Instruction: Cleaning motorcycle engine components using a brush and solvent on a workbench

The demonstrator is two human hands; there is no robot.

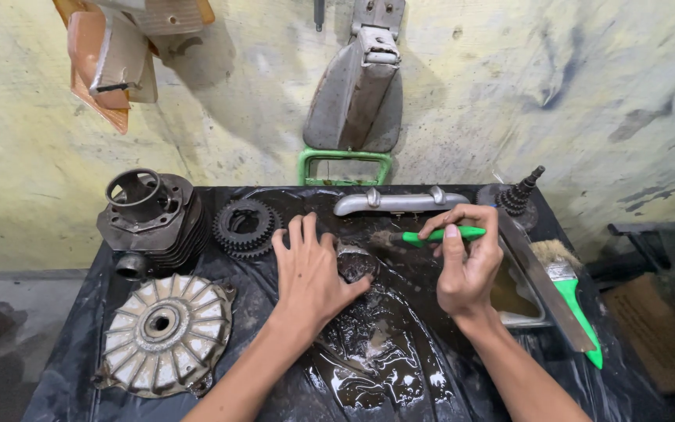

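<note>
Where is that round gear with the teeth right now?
The toothed gear lies left of centre, between the finned cylinder and the left hand.
</note>
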